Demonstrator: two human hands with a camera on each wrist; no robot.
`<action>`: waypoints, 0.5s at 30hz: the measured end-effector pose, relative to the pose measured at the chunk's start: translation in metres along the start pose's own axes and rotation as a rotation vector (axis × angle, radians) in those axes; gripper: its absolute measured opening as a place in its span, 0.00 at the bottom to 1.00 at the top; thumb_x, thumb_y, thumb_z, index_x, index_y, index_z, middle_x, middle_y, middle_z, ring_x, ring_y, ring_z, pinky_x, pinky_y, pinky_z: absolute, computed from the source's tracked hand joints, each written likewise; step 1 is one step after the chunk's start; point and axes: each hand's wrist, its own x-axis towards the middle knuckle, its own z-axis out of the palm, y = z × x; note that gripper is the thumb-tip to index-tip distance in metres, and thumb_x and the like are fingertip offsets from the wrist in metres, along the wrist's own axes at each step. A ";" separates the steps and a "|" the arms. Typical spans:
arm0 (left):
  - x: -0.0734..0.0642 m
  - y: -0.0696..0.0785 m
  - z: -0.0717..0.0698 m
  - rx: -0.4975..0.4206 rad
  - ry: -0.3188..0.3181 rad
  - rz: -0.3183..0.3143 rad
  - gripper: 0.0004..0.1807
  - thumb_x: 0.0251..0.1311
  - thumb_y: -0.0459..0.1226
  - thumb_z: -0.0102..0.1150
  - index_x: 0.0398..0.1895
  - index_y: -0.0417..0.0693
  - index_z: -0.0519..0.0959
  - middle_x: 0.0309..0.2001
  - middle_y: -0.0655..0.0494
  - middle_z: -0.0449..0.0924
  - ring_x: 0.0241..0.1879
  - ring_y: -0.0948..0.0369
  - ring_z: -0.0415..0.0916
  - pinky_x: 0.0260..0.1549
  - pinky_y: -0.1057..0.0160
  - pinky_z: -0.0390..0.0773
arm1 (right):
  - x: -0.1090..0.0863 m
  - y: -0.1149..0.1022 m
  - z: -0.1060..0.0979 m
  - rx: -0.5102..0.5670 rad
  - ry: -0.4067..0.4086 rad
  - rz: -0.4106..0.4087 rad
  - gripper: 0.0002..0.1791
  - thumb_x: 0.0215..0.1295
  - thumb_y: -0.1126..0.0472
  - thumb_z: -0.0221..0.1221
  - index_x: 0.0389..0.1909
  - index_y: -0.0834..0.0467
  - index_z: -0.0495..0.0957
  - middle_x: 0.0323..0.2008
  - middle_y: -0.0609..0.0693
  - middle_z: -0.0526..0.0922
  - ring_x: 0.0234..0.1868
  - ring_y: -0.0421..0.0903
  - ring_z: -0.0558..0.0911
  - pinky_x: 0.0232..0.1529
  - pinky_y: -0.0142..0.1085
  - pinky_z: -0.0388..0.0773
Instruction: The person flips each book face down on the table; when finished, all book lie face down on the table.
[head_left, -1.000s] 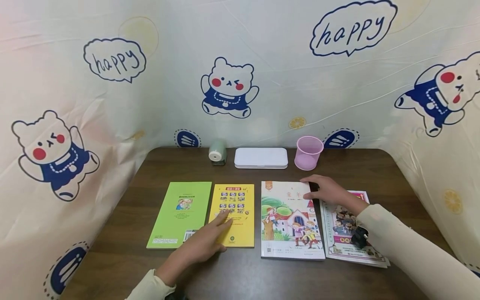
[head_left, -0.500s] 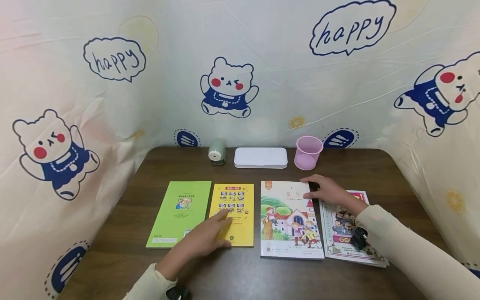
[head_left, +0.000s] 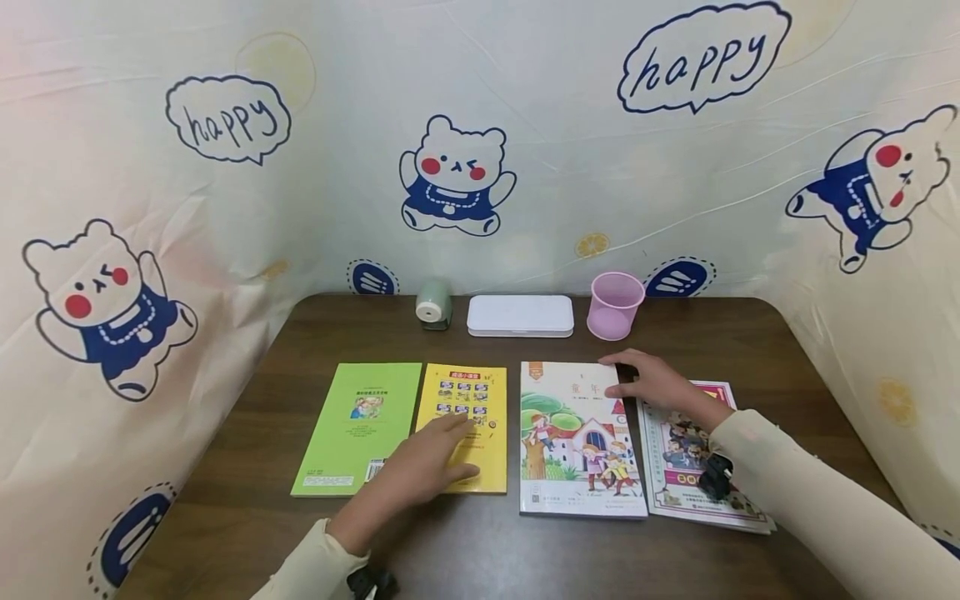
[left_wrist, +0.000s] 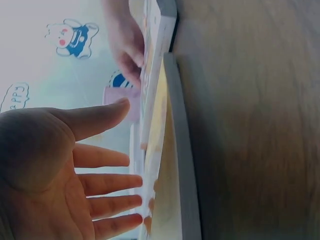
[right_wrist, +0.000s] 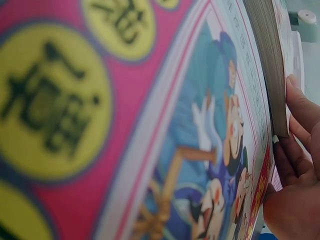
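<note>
My left hand (head_left: 423,458) is spread over the lower left part of a yellow book (head_left: 483,467). Its fingers are straight, with fingertips close over the cover; the left wrist view shows an open palm (left_wrist: 50,190) holding nothing. At the upper right corner of a thick white book (head_left: 558,500) with a children-and-house cover, my right hand (head_left: 660,383) grips the edge. In the right wrist view, fingers (right_wrist: 300,107) lie on the cover side and others sit against the page edge (right_wrist: 270,65). Under my right forearm lies a pink-bordered comic-style book (head_left: 675,492), partly hidden.
A green book (head_left: 360,450) lies left of the yellow one on the dark wooden table (head_left: 465,558). Along the back stand a green pencil sharpener (head_left: 433,304), a white case (head_left: 520,317) and a pink cup (head_left: 615,307). A printed cloth (head_left: 337,167) hangs behind.
My left hand has shifted slightly right and upward across the yellow book, uncovering more of the green book's barcode. My right hand and the books stay in place.
</note>
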 end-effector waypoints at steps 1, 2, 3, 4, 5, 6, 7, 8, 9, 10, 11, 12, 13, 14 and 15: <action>0.002 0.002 0.002 -0.002 -0.003 0.010 0.39 0.63 0.50 0.71 0.73 0.43 0.72 0.75 0.45 0.68 0.76 0.45 0.62 0.71 0.42 0.66 | 0.000 0.000 0.000 0.000 -0.001 0.000 0.34 0.67 0.48 0.69 0.71 0.52 0.74 0.70 0.63 0.71 0.69 0.64 0.69 0.68 0.66 0.65; 0.003 0.004 0.003 -0.007 -0.009 0.018 0.39 0.63 0.51 0.71 0.73 0.44 0.72 0.75 0.45 0.67 0.77 0.45 0.60 0.72 0.42 0.65 | 0.001 0.001 -0.001 0.002 -0.003 0.000 0.34 0.67 0.48 0.69 0.71 0.52 0.74 0.70 0.63 0.70 0.69 0.64 0.69 0.68 0.66 0.65; 0.004 0.006 0.005 -0.011 -0.016 0.029 0.40 0.63 0.51 0.70 0.74 0.44 0.71 0.76 0.46 0.65 0.78 0.45 0.58 0.72 0.42 0.65 | 0.001 0.001 -0.001 0.003 -0.004 0.001 0.34 0.67 0.48 0.69 0.72 0.52 0.74 0.71 0.63 0.70 0.69 0.64 0.69 0.68 0.67 0.65; 0.006 0.008 0.007 -0.022 -0.024 0.037 0.40 0.63 0.51 0.70 0.75 0.45 0.70 0.77 0.46 0.64 0.78 0.45 0.56 0.72 0.41 0.64 | 0.002 0.001 -0.002 0.001 -0.005 0.001 0.34 0.67 0.48 0.69 0.72 0.51 0.74 0.71 0.63 0.70 0.69 0.64 0.69 0.68 0.67 0.65; 0.007 0.010 0.009 -0.029 -0.033 0.046 0.41 0.63 0.52 0.70 0.76 0.46 0.69 0.78 0.47 0.63 0.79 0.45 0.54 0.73 0.41 0.63 | 0.003 0.002 -0.002 -0.001 -0.006 0.000 0.34 0.67 0.48 0.69 0.72 0.51 0.73 0.71 0.63 0.70 0.69 0.64 0.69 0.68 0.67 0.65; 0.009 0.011 0.012 -0.039 -0.041 0.056 0.42 0.63 0.53 0.70 0.77 0.47 0.67 0.78 0.47 0.62 0.80 0.45 0.52 0.73 0.41 0.62 | 0.003 0.002 -0.003 -0.003 -0.007 -0.001 0.34 0.67 0.48 0.69 0.72 0.51 0.73 0.71 0.63 0.70 0.69 0.64 0.69 0.68 0.67 0.65; 0.011 0.013 0.014 -0.049 -0.048 0.065 0.44 0.63 0.54 0.69 0.78 0.48 0.66 0.79 0.48 0.60 0.80 0.46 0.51 0.74 0.41 0.61 | 0.004 0.003 -0.003 -0.005 -0.007 -0.003 0.34 0.67 0.48 0.69 0.72 0.52 0.73 0.70 0.63 0.70 0.69 0.64 0.69 0.68 0.67 0.65; 0.012 0.015 0.016 -0.061 -0.054 0.073 0.45 0.63 0.55 0.69 0.79 0.50 0.64 0.80 0.48 0.59 0.81 0.46 0.49 0.74 0.41 0.60 | 0.004 0.004 -0.004 -0.007 -0.006 -0.005 0.34 0.67 0.48 0.69 0.72 0.52 0.73 0.70 0.63 0.70 0.69 0.64 0.69 0.68 0.66 0.65; 0.014 0.017 0.019 -0.069 -0.058 0.083 0.47 0.62 0.56 0.69 0.80 0.50 0.62 0.80 0.48 0.58 0.81 0.46 0.48 0.74 0.41 0.59 | 0.005 0.004 -0.004 -0.009 -0.007 -0.007 0.34 0.67 0.48 0.69 0.72 0.52 0.73 0.70 0.63 0.70 0.69 0.64 0.69 0.69 0.66 0.65; 0.016 0.019 0.021 -0.072 -0.062 0.096 0.49 0.62 0.56 0.69 0.81 0.50 0.60 0.80 0.48 0.57 0.81 0.46 0.47 0.75 0.41 0.58 | 0.006 0.005 -0.005 -0.011 -0.007 -0.009 0.34 0.67 0.48 0.69 0.72 0.52 0.73 0.70 0.63 0.70 0.69 0.64 0.69 0.69 0.66 0.65; 0.018 0.021 0.023 -0.074 -0.066 0.107 0.50 0.61 0.57 0.69 0.82 0.51 0.58 0.81 0.48 0.56 0.81 0.46 0.45 0.75 0.41 0.57 | 0.006 0.005 -0.005 -0.011 -0.007 -0.011 0.35 0.67 0.48 0.69 0.72 0.52 0.73 0.70 0.63 0.70 0.69 0.64 0.69 0.69 0.67 0.65; 0.020 0.023 0.025 -0.077 -0.071 0.116 0.52 0.61 0.58 0.69 0.83 0.51 0.56 0.81 0.48 0.55 0.82 0.45 0.44 0.76 0.41 0.55 | 0.007 0.005 -0.005 -0.011 -0.008 -0.011 0.35 0.67 0.48 0.69 0.72 0.52 0.73 0.70 0.63 0.70 0.69 0.64 0.68 0.69 0.67 0.65; 0.021 0.025 0.027 -0.078 -0.077 0.122 0.54 0.60 0.59 0.69 0.83 0.51 0.54 0.81 0.48 0.54 0.82 0.46 0.43 0.76 0.42 0.54 | 0.007 0.006 -0.006 -0.010 -0.008 -0.011 0.35 0.67 0.48 0.69 0.72 0.52 0.73 0.70 0.63 0.70 0.69 0.64 0.68 0.69 0.67 0.65; 0.023 0.028 0.029 -0.077 -0.083 0.129 0.55 0.60 0.59 0.69 0.84 0.51 0.52 0.82 0.48 0.53 0.82 0.45 0.42 0.76 0.42 0.53 | 0.008 0.006 -0.006 -0.008 -0.009 -0.009 0.35 0.67 0.48 0.69 0.72 0.52 0.73 0.70 0.63 0.70 0.69 0.64 0.68 0.69 0.67 0.64; 0.025 0.030 0.031 -0.070 -0.087 0.136 0.57 0.59 0.60 0.69 0.84 0.51 0.51 0.82 0.48 0.53 0.82 0.45 0.41 0.77 0.42 0.52 | 0.008 0.007 -0.007 -0.007 -0.010 -0.009 0.35 0.67 0.47 0.69 0.72 0.52 0.73 0.70 0.63 0.70 0.69 0.65 0.68 0.68 0.67 0.64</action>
